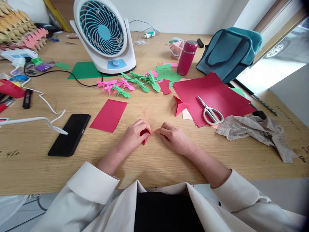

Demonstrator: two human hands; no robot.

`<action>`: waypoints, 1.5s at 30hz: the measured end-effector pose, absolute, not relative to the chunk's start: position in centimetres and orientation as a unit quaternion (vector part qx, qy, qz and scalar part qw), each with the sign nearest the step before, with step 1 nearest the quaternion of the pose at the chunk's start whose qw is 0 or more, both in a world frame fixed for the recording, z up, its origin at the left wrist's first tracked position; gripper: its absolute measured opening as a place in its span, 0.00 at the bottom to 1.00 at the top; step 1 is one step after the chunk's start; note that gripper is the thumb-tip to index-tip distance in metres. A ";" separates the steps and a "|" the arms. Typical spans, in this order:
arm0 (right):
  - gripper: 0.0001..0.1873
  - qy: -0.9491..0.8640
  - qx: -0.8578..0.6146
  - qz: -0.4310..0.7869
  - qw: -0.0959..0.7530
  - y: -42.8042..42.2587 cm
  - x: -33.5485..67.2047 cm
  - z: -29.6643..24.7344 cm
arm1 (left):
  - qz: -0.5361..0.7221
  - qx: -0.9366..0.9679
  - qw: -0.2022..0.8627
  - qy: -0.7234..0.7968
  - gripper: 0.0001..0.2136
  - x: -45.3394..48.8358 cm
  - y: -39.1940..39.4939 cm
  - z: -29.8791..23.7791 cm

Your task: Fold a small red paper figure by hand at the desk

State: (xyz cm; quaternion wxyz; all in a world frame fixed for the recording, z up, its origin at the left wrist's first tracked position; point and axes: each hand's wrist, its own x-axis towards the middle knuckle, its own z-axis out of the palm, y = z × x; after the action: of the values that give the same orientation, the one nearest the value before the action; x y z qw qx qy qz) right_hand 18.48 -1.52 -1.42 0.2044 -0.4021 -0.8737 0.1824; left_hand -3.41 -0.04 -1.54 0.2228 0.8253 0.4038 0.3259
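1. Left hand (137, 132): fingers pinched on small folded red paper (144, 141), over near-centre of table (159, 170).
2. Right hand (174, 138): just right of the paper, fingers curled; cannot tell whether anything is gripped.
3. Left: flat red rectangle (109, 116); farther left, black phone (70, 137).
4. Right, farther: red sheets (217, 91), scissors (209, 109) on top.
5. Far centre: green and pink folded pieces (142, 86).

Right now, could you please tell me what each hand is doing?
Left hand: closed on folded red paper.
Right hand: partly curled; nothing visibly held.
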 end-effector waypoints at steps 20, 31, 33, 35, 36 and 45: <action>0.17 -0.898 -0.332 0.171 0.232 -2.3 18.0 -1.8 | 0.323 0.775 0.191 0.508 0.09 -2.2 -1.3 -1.5; 0.15 -0.932 -0.286 0.124 0.186 -2.9 17.8 -1.8 | 0.307 0.782 0.190 0.509 0.08 -2.2 -1.2 -1.3; 0.16 -0.937 -0.282 0.114 0.175 -3.1 18.0 -1.9 | 0.307 0.782 0.193 0.506 0.08 -2.2 -1.2 -1.3; 0.15 -0.936 -0.285 0.114 0.173 -3.4 18.1 -2.0 | 0.309 0.781 0.196 0.506 0.08 -2.2 -1.3 -1.2; 0.15 -0.934 -0.291 0.115 0.174 -3.5 18.1 -2.0 | 0.309 0.780 0.196 0.507 0.08 -2.2 -1.3 -1.2; 0.16 -0.931 -0.308 0.113 0.160 -3.7 17.9 -1.8 | 0.309 0.780 0.195 0.508 0.08 -2.2 -1.3 -1.2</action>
State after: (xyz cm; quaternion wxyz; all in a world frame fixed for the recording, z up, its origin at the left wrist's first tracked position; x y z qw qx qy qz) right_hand 17.86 -3.75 -1.84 0.1604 -0.3080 -0.9309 0.1133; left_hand -2.17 -1.26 -1.19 0.1953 0.7803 0.5075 0.3089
